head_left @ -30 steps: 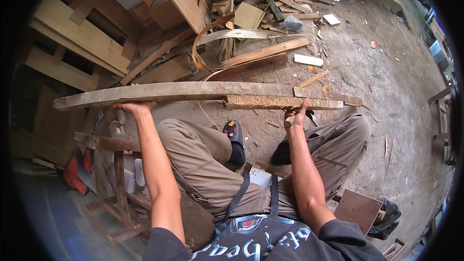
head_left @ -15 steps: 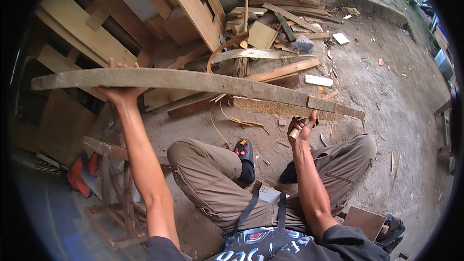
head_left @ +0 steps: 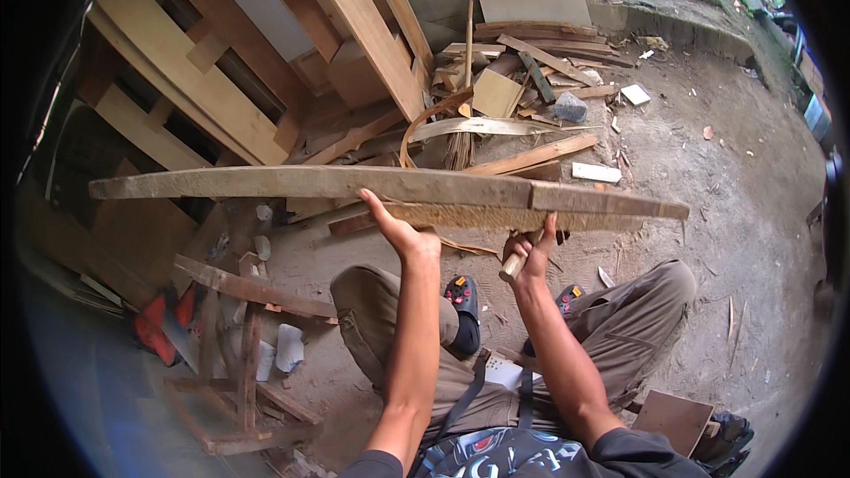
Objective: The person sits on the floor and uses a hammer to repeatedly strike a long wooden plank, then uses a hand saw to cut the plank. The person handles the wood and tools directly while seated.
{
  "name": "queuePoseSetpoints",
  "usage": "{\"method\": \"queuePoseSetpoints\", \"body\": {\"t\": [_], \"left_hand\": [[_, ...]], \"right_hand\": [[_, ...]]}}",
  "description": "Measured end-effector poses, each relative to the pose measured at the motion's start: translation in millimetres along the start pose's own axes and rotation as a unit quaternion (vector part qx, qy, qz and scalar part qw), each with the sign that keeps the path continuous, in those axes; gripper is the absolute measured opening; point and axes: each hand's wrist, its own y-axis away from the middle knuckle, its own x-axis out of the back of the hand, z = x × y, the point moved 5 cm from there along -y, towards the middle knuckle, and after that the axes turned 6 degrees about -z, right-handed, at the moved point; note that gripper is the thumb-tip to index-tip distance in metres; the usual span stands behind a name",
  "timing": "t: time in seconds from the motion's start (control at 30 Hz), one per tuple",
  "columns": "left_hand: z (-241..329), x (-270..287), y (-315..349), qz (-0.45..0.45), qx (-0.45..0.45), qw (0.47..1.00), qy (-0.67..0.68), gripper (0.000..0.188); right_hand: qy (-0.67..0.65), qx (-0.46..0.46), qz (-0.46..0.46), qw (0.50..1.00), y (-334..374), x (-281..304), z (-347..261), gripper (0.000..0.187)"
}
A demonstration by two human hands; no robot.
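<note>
A long, weathered wooden beam (head_left: 310,183) stretches almost level across the view in front of me. Its right part shows a seam, and a rough, paler wood strip (head_left: 425,215) runs along its lower edge. My left hand (head_left: 407,237) grips the beam near its middle from below, thumb against the near face and fingers hidden behind. Closed around a short wooden handle (head_left: 512,267), my right hand (head_left: 534,252) also supports the beam's right part with its thumb up on the wood. Whatever the handle belongs to is mostly hidden by the hand and beam.
A large wooden frame of boards (head_left: 204,53) leans at the upper left. Scrap wood (head_left: 540,53) lies heaped beyond the beam, beside a broom (head_left: 459,149). A small wooden stand (head_left: 248,363) is at my left, near a red item (head_left: 155,329). Concrete steps (head_left: 682,22) rise at the far right.
My left hand has slid right along the beam, from near its left end to near its middle. The beam lies more level, and my right hand keeps its hold.
</note>
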Motion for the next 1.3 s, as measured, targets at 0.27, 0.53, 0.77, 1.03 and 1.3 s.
{"method": "queuePoseSetpoints", "body": {"t": [0.27,0.53,0.77,1.03,1.3], "left_hand": [[61.0,-46.8,-67.9,-0.028,-0.107,0.991,-0.075,0.088],[145.0,-116.2,-100.0,-0.118,-0.133,0.983,-0.042,0.087],[187.8,-148.0,-117.7,-0.158,-0.137,0.967,-0.145,0.099],[208.4,-181.7,-145.8,-0.217,-0.186,0.919,-0.272,0.092],[205.9,-216.8,-146.6,-0.207,-0.298,0.858,-0.364,0.067]], "right_hand": [[0.212,-0.056,-0.013,0.976,-8.6,-67.0,-21.9,0.072],[0.421,-0.128,0.099,0.893,52.8,96.4,-92.6,0.047],[0.34,-0.05,0.22,0.913,38.9,157.7,-115.3,0.05],[0.406,0.011,0.309,0.86,47.6,180.3,-104.6,0.051],[0.569,0.021,0.3,0.765,52.6,168.9,-90.5,0.054]]}}
